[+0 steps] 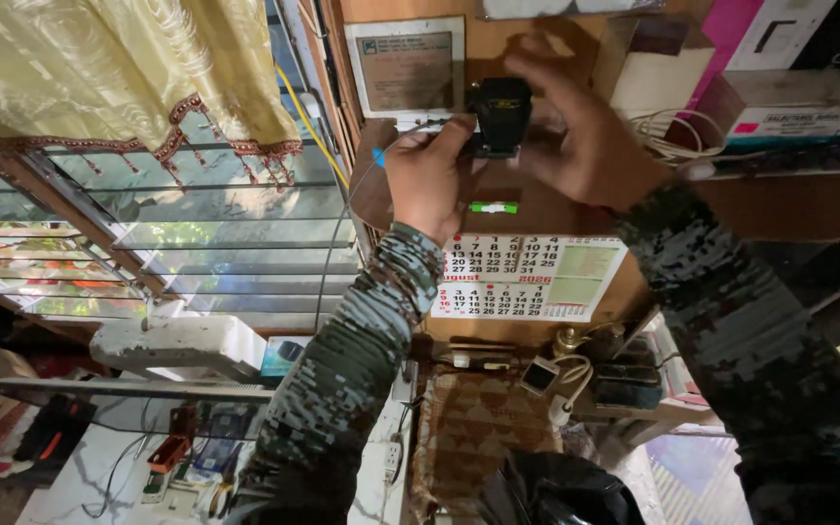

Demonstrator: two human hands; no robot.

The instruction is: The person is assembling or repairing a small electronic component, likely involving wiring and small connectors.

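Both hands up at the wall: left hand (427,180) pinching the thin white cable (360,185), right hand (585,131) cupping the black box (500,115). Tug too hard and that cable probably kinks.

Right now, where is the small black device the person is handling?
In the head view, the black device sits upper centre against the wooden board, between the left hand and right hand, above the wall calendar.
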